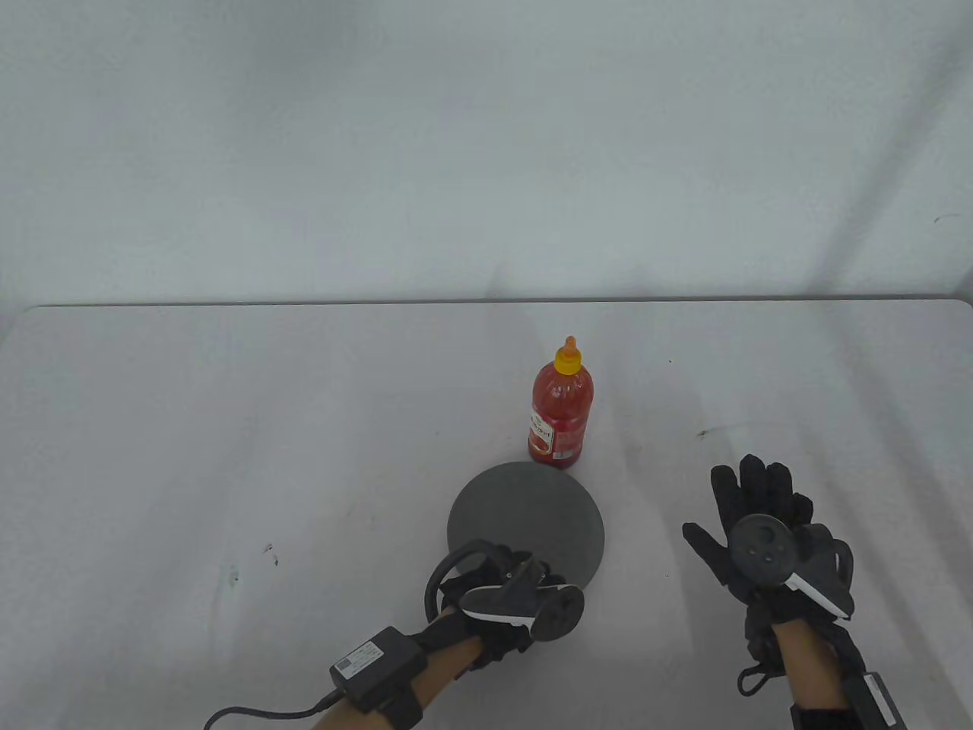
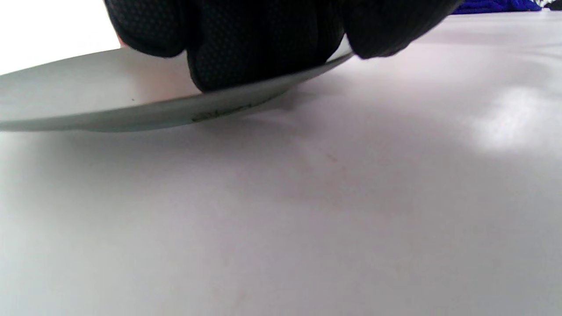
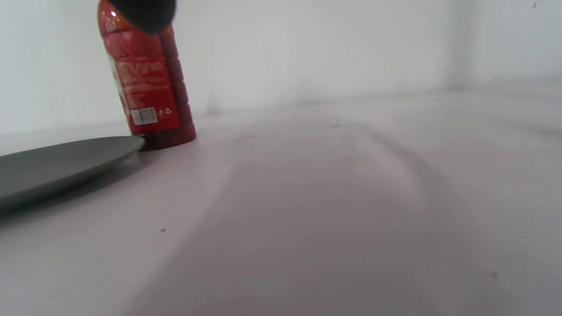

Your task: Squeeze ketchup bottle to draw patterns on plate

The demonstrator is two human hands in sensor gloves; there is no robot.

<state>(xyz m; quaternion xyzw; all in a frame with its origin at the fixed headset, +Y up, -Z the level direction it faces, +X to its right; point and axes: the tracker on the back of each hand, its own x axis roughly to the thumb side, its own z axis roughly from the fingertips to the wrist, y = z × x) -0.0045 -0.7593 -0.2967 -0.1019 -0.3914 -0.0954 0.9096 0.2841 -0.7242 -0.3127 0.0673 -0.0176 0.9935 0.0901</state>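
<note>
Standing upright on the tabletop (image 1: 228,426), the ketchup bottle (image 1: 560,414) sits just beyond the far rim of the plate (image 1: 524,517), so close that from above the two appear to touch or nearly touch; the right wrist view shows the bottle's base right at the plate's edge. Bottle: red contents, yellow-orange nozzle cap in place, label facing the camera, untouched by either hand. Plate: round, dark grey, flat, its visible surface bare, with no ketchup on it. Left hand (image 1: 505,597): at the plate's near rim, fingers (image 2: 246,48) curled over the edge and pressing on the upper surface, as the left wrist view shows; it grips the plate rim, and that rim seems slightly raised off the tabletop. Right hand (image 1: 764,536): well to the right of the plate and nearer the person than the bottle, palm down, fingers spread and released, holding nothing. Progress, judged from this layout: barely begun. Done: plate is secured or being positioned by the left hand. Left: take up the bottle, most likely with the free right hand, open or check the nozzle, invert it over the plate, squeeze, and trace the patterns.
</note>
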